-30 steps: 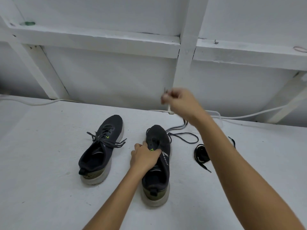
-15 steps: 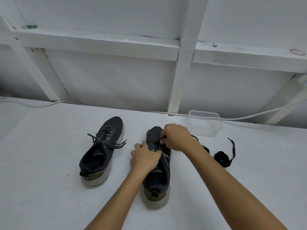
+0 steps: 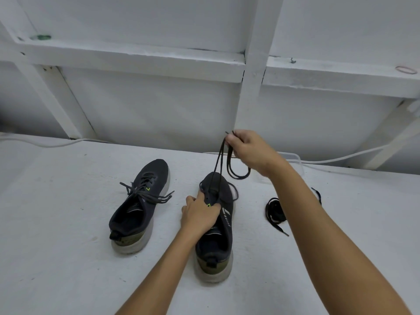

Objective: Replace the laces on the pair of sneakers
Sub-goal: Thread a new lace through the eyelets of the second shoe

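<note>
Two dark sneakers with pale soles stand on the white surface. The left sneaker (image 3: 138, 208) is fully laced, its lace ends spread over the tongue. My left hand (image 3: 200, 214) grips the tongue area of the right sneaker (image 3: 218, 226), holding it down. Raised above the toe, my right hand (image 3: 248, 150) pinches a dark lace (image 3: 219, 164) that runs taut down to the shoe's front eyelets, while a slack loop of it hangs below the hand. A coiled black lace (image 3: 275, 212) lies on the surface to the right of that shoe.
A clear plastic container (image 3: 293, 159) sits behind my right wrist, mostly hidden. A white cable (image 3: 341, 158) runs along the back of the surface by the white framed wall (image 3: 159, 114). A rubber band (image 3: 406, 69) lies on the ledge at upper right.
My right hand has risen from the shoe's front eyelets, pulling the dark lace up and taut. My left hand stays on the right sneaker.
</note>
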### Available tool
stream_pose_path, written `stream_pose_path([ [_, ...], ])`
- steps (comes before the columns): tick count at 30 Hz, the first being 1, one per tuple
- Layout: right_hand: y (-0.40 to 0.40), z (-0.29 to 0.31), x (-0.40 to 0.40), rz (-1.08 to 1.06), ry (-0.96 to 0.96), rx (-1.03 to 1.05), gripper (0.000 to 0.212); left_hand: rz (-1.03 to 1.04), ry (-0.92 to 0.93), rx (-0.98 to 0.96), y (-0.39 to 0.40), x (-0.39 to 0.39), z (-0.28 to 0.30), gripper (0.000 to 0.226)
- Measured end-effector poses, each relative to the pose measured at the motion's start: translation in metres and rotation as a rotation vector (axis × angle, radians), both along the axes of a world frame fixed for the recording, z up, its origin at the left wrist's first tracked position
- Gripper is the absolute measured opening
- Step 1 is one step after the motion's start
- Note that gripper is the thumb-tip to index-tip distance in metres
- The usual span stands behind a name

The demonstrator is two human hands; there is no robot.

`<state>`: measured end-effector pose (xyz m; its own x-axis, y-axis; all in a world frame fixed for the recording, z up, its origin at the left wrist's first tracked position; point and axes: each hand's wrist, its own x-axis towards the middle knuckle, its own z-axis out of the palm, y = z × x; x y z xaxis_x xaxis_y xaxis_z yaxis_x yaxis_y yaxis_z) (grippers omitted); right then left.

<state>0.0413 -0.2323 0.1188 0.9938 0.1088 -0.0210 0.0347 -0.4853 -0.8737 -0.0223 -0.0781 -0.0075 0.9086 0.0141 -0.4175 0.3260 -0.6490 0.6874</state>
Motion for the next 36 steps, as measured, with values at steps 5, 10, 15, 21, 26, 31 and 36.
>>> stream_pose_path([
  [5, -0.005, -0.004, -0.001, -0.022, 0.037, 0.050, 0.032, 0.010, -0.014, -0.030, 0.006, -0.001, 0.000, 0.058],
  [10, -0.026, -0.025, -0.005, -0.139, 0.075, -0.146, 0.028, -0.002, -0.043, -0.101, 0.014, 0.011, -0.001, 0.054],
  [15, -0.027, -0.061, -0.019, -0.264, 0.150, -0.445, 0.057, 0.100, -0.055, -0.105, 0.019, 0.035, 0.008, 0.050],
  [21, -0.013, -0.093, -0.038, -0.338, 0.042, -0.530, 0.033, 0.071, -0.072, 0.047, 0.019, 0.070, 0.013, 0.052],
  [26, -0.004, -0.098, -0.045, -0.304, -0.017, -0.415, 0.028, 0.097, 0.007, -0.120, 0.016, 0.088, 0.005, 0.031],
  [31, 0.002, -0.099, -0.044, -0.114, 0.160, -0.416, 0.032, 0.119, 0.007, -0.203, 0.011, 0.094, 0.006, 0.012],
  [36, 0.004, -0.106, -0.041, -0.090, 0.185, -0.386, 0.023, 0.030, -0.014, -0.347, 0.003, 0.095, 0.014, 0.016],
])
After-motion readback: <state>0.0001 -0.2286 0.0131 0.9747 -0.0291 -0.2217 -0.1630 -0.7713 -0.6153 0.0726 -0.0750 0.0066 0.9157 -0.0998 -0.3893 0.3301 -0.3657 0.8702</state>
